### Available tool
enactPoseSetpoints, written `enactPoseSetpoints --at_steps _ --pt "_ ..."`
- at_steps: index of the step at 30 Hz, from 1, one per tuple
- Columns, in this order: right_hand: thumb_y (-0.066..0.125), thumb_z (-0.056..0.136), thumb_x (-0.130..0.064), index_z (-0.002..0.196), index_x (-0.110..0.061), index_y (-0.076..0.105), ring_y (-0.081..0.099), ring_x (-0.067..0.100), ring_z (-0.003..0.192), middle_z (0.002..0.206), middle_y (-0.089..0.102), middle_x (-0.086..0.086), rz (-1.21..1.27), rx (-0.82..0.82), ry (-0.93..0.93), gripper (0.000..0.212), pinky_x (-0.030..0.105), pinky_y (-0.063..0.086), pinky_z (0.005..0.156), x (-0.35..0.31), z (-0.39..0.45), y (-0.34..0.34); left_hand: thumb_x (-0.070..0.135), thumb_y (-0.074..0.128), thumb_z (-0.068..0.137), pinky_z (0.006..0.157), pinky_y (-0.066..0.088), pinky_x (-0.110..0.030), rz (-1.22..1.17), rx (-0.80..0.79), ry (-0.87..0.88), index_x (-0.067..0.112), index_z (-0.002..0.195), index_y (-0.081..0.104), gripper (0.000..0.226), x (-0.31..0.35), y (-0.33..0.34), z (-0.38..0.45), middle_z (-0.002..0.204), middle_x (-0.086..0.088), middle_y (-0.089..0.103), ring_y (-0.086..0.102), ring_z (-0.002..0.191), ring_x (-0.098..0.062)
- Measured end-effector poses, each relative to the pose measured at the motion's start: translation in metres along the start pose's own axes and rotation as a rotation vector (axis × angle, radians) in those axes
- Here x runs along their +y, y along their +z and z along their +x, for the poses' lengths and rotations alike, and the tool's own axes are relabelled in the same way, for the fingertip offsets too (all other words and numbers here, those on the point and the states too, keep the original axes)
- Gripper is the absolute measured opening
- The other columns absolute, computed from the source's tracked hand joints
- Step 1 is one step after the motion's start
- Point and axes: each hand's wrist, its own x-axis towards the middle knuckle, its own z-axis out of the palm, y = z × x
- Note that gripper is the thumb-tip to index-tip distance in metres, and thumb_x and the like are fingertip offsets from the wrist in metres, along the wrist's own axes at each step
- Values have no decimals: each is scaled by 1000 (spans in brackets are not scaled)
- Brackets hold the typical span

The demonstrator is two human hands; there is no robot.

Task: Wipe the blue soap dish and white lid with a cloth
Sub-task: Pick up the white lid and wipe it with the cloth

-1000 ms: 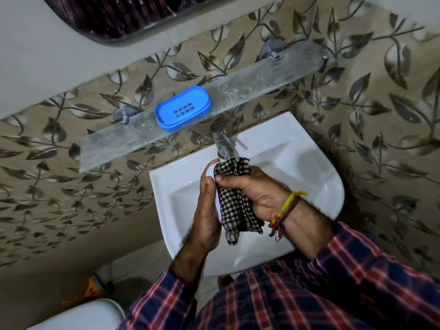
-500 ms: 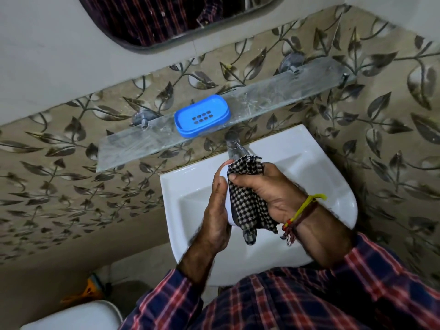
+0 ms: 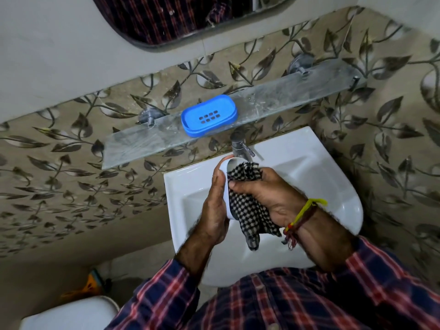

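The blue soap dish (image 3: 209,116) with drain holes rests on the glass shelf (image 3: 273,97) above the basin. My left hand (image 3: 214,210) cups the white lid (image 3: 226,184) on edge over the basin, its hollow side facing right. My right hand (image 3: 269,194) grips a black-and-white checked cloth (image 3: 250,210) and presses it into the lid's hollow. The cloth's loose end hangs down below my hands. Most of the lid is hidden by my palm and the cloth.
A white basin (image 3: 333,186) sits below my hands, with a chrome tap (image 3: 239,145) just beyond the lid. A mirror (image 3: 181,17) hangs above the shelf. A white toilet lid (image 3: 69,313) and an orange object (image 3: 91,285) lie at lower left.
The view has shifted so the shelf and basin sit further right and lower. The lid's upper rim now shows above the cloth, and the cloth has slid lower inside it.
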Motion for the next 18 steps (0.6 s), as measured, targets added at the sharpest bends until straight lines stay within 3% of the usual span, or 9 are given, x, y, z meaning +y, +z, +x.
enactPoseSetpoints --at_steps 3,5,7,10,13,15,18 --pt "66 86 5 101 4 65 68 19 69 77 70 9 -95 -54 -14 15 31 56 64 1 -1 1 53 33 103 106 48 -42 18 32 -46 17 148 46 59 3 -3 3 141 -19 58 55 132 -33" --pt "66 85 5 106 5 64 69 20 72 81 71 12 -101 -61 21 20 34 58 67 2 -1 0 57 36 101 108 47 -45 86 49 -48 11 152 36 69 0 -5 4 145 -22 53 50 136 -37" --pt "66 85 5 107 5 65 69 26 79 87 71 16 -52 -29 20 22 41 58 75 1 1 -2 53 33 102 101 52 -38 79 43 -41 13 150 40 63 -4 -3 3 139 -18 60 57 130 -32" --pt "66 86 5 95 1 68 68 21 73 77 71 9 -154 -103 2 10 35 56 70 -1 -1 -6 49 26 105 91 57 -35 7 9 -55 29 133 62 50 -6 -5 2 127 -11 69 65 117 -25" --pt "65 86 7 86 -4 68 68 16 66 70 70 4 -211 -185 27 11 28 55 63 1 -6 -7 57 33 101 96 54 -46 82 28 -64 27 146 48 56 -1 -10 3 139 -18 61 60 126 -33" --pt "64 87 6 87 -4 68 67 14 67 70 70 2 -244 -188 -17 11 27 54 63 0 -6 -8 60 34 99 93 57 -42 100 36 -87 16 151 41 68 1 -9 3 141 -20 58 58 129 -35" --pt "66 87 3 79 -9 69 65 7 67 68 69 -3 -450 -316 -75 15 20 50 65 -3 -12 -8 54 36 102 102 52 -46 81 46 -67 23 148 44 57 0 -10 5 143 -18 57 57 130 -34"
